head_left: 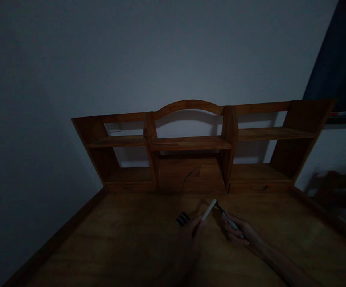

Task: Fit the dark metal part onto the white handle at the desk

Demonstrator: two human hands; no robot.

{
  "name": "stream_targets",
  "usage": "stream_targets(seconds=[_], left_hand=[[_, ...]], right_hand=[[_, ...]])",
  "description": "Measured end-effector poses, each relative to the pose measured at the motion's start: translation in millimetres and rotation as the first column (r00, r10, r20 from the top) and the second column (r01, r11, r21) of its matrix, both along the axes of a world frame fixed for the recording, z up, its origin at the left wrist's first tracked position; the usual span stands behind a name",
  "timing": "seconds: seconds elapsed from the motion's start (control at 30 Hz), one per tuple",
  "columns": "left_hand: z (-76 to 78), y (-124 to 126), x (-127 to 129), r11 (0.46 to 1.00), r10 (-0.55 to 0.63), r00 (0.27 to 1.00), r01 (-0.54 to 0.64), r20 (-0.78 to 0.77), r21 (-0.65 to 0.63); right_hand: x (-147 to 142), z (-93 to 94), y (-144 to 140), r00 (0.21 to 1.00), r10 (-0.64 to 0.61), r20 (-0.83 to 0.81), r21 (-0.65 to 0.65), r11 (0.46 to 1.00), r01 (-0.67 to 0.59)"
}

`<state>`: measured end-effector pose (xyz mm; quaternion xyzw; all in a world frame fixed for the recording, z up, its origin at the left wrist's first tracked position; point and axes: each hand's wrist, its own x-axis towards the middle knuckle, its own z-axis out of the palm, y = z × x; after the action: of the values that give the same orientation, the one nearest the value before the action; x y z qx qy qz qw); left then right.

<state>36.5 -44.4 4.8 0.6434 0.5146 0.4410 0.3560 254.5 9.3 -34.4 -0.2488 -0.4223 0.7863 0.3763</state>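
Observation:
In dim light, my left hand (192, 231) pinches a pale, flat bar (209, 210) that slants up to the right over the desk. My right hand (240, 231) is wrapped round a slim razor-like tool (229, 220) with a grey handle and a thin dark neck. The neck's tip meets or nearly touches the upper end of the bar; its head is too dark to make out. Just left of my left hand's fingers lie several small black pieces (182, 219) side by side on the desk.
A wooden desk (115, 239) spreads under both hands, with raised edges at left and right. At its back stands a wooden shelf unit (190, 143) with drawers, against a pale wall (161, 52). A wall socket (113, 128) shows behind the left shelf. A dark panel (340, 67) hangs at right.

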Motion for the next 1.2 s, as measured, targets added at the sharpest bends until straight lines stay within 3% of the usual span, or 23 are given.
stream_targets(seconds=[0.13,0.3,0.5,0.77,0.9,1.07,1.2], left_hand=[[2.1,3.1,-3.2,0.997,0.069,0.997,-0.070,-0.015,-0.034],[3.5,0.2,-0.7,0.999,-0.042,0.999,0.041,0.025,0.018],[-3.5,3.3,0.6,0.999,0.019,0.999,-0.020,0.029,0.034],[-13.6,8.4,2.9,1.000,0.010,0.998,-0.009,0.061,-0.021],[-9.6,10.7,0.0,1.000,0.024,0.998,-0.023,0.064,-0.012],[-5.6,5.6,1.5,0.999,-0.049,0.997,0.049,0.061,0.006],[-9.8,6.4,1.6,1.000,0.009,0.999,-0.008,0.051,-0.007]], right_hand=[[-0.3,3.0,-0.7,1.000,-0.004,0.005,0.000,1.000,0.004],[-0.3,2.7,0.6,1.000,0.008,0.016,0.012,1.000,-0.008],[1.6,1.4,0.3,1.000,-0.016,0.020,0.013,1.000,0.016],[-0.2,7.1,-1.0,1.000,-0.020,0.021,0.009,1.000,0.020],[0.3,8.7,-1.9,1.000,-0.018,0.017,0.018,1.000,0.018],[1.9,0.3,1.9,1.000,-0.027,-0.001,0.007,1.000,0.027],[1.8,-0.4,2.4,1.000,-0.027,-0.002,-0.020,0.999,0.027]])
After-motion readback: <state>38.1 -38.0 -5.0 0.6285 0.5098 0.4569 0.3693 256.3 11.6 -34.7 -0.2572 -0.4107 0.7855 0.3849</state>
